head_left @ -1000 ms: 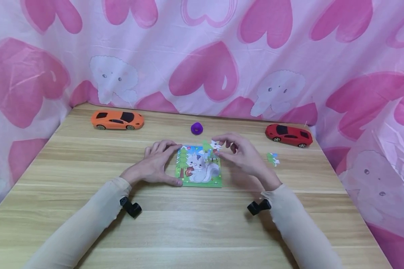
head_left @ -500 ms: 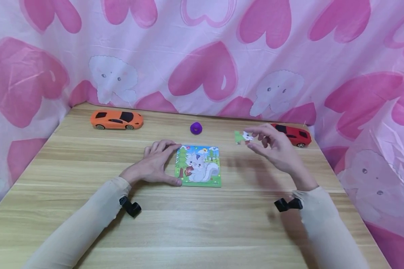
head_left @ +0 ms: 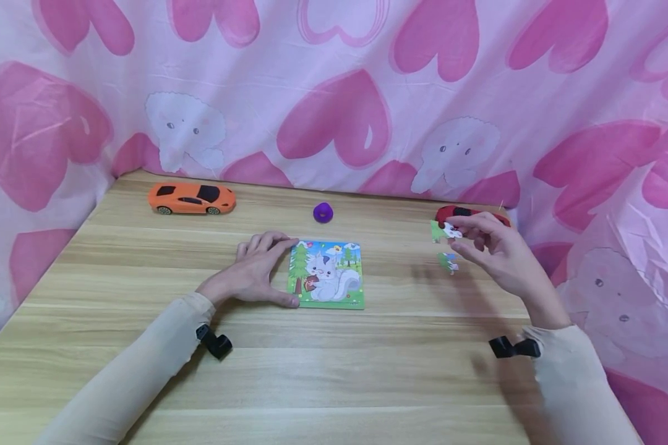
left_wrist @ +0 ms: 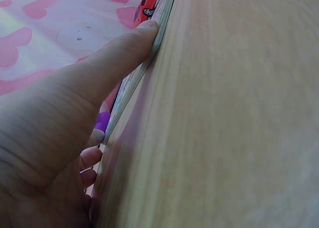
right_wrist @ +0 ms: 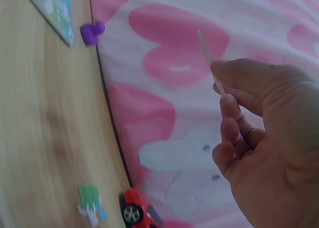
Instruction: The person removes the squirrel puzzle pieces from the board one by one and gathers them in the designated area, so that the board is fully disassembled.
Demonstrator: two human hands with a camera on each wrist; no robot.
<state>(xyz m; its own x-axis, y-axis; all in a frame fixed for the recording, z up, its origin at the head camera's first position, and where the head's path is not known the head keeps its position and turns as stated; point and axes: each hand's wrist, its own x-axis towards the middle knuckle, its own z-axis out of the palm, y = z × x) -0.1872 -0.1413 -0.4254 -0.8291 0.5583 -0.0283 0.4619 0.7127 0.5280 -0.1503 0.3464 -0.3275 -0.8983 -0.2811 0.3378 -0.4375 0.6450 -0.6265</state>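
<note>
Pinching the puzzle piece (head_left: 447, 231), long axis sideways, green end leftward, right hand (head_left: 503, 256) hovers; left hand (head_left: 250, 272), unclenched, touches board (head_left: 327, 275)

- Your right hand (head_left: 492, 253) has carried the pinched puzzle piece (head_left: 443, 232) rightward, away from the squirrel puzzle (head_left: 325, 275).
- It partly hides the red car (head_left: 461, 212), unlike a second ago.

A person's left hand (head_left: 253, 272) rested low, its thumb and index finger spread wide, the left forearm (head_left: 139, 371) slanting up from the lower left. The right hand (head_left: 498, 253) was raised, thumb and index finger pinched, other fingers curled, the pale-sleeved right forearm (head_left: 581, 383) angling in from the lower right.
</note>
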